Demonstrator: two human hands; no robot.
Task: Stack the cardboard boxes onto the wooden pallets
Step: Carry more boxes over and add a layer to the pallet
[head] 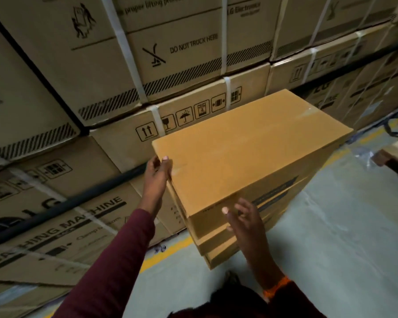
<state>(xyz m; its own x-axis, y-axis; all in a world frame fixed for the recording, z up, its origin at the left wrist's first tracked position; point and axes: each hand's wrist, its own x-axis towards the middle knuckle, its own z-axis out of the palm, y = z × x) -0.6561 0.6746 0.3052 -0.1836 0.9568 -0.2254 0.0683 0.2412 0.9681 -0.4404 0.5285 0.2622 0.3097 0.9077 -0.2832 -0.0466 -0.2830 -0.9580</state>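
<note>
Fingers [155, 162] of left hand [157, 177] hooked round the far left corner of the top cardboard box [246, 148], thumb laid on its top face; arm stretched forward in a maroon sleeve [115, 260]. Right hand [246, 223] at the box's near corner, fingers spread and loose, gripping nothing; blurred, contact not clear. Orange band [276, 287] at that wrist. The box tops a stack of plain boxes [216, 242] standing on the grey floor [331, 249] beside a yellow line [161, 253]. Behind, strapped cartons [101, 72] read "DO NOT TRUCK HERE", "LG Electronics", "MACHINE", plus up-arrow, glass and umbrella marks.
</note>
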